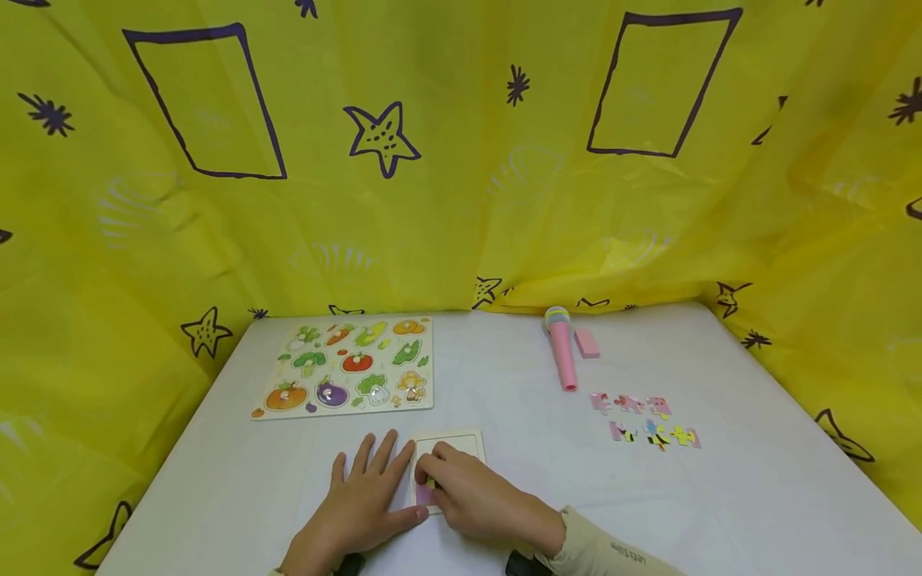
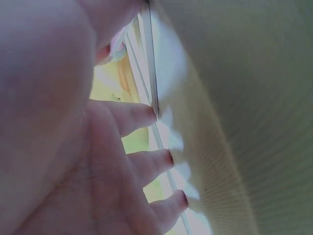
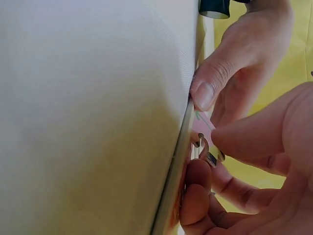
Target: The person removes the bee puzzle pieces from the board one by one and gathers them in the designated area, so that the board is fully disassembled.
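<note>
A small light puzzle tray (image 1: 471, 442) lies near the front of the white table, partly covered by both hands. My left hand (image 1: 363, 500) lies spread on the table along the tray's left side, its thumb at the tray's lower edge. With my right hand (image 1: 475, 492) I pinch a jigsaw piece over the tray's lower left part. In the right wrist view this pink and dark jigsaw piece (image 3: 205, 126) stands tilted between thumb and fingers, close to the left thumb (image 3: 205, 93). The left wrist view shows the left fingers (image 2: 132, 117) apart, their tips down at the surface.
Behind the left hand lies a vegetable peg puzzle board (image 1: 346, 368). Toward the back right are a pink toy microphone (image 1: 564, 352) and a pink block (image 1: 587, 344). Several loose jigsaw pieces (image 1: 655, 432) lie in two rows at the right. A yellow curtain (image 1: 446, 224) encloses the table.
</note>
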`<control>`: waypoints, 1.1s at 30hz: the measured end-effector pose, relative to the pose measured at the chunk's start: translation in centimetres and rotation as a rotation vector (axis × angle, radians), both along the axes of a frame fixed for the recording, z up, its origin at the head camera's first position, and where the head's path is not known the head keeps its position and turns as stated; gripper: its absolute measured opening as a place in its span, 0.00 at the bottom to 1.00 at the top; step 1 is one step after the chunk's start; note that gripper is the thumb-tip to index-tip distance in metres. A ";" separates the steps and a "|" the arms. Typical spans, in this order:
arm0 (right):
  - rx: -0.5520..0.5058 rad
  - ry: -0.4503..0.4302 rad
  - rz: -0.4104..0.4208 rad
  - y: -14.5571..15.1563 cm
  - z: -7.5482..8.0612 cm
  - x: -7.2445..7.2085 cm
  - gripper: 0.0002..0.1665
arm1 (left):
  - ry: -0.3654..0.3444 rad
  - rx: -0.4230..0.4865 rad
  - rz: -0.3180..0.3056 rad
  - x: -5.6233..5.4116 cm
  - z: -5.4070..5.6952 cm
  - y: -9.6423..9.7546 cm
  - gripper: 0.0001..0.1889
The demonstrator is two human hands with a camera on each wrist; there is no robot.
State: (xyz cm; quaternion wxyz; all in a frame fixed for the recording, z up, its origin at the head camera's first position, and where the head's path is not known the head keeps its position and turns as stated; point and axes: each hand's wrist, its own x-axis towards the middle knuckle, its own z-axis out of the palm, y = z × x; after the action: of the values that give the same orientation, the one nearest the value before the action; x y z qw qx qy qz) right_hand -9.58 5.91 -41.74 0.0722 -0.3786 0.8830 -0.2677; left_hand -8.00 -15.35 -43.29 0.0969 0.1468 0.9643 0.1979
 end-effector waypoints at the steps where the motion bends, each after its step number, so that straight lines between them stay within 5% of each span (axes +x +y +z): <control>1: -0.013 0.011 0.002 0.1 0.0 0.0 0.10 | 0.002 -0.001 -0.001 0.0 0.0 0.0 0.50; 33: -0.106 0.137 0.061 0.1 -0.4 0.5 0.08 | -0.002 0.020 0.004 0.1 0.2 0.0 0.51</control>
State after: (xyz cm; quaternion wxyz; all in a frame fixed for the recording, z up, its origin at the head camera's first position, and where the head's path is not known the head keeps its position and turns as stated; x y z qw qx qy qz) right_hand -9.12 5.97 -42.11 -0.0003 -0.4260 0.8586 -0.2852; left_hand -7.92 -15.31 -43.13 0.0962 0.1454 0.9625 0.2078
